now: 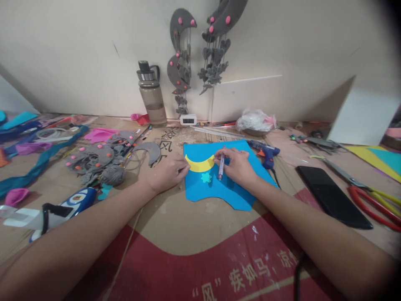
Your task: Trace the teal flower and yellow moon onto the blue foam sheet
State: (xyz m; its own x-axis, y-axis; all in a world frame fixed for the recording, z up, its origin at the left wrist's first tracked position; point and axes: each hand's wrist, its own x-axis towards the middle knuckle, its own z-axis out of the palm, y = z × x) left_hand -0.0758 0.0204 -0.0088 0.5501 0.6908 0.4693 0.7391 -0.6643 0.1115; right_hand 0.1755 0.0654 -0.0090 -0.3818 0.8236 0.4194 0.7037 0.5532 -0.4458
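A yellow crescent cutout (199, 166) lies on a blue sheet (238, 194) with a curved notch in its near edge. My left hand (169, 171) is closed at the crescent's left end, the fingers pinching its edge. At the other end, the fingertips of my right hand (237, 165) touch the right tip. A slim, light purple pen (221, 166) is gripped in that hand, pointing down toward the sheet. Just below the crescent sits a small turquoise flower-shaped cutout (206, 178). A grey felt crescent (150, 151) rests on the cardboard left of the sheet.
Behind stand a water bottle (153, 98) and a small digital clock (188, 120). To the right are a blue glue gun (267, 154), a black phone (333, 196) and red-handled scissors (369, 205). Grey yarn pieces (97, 156) pile up at left. Grey moon mobiles (183, 29) hang behind.
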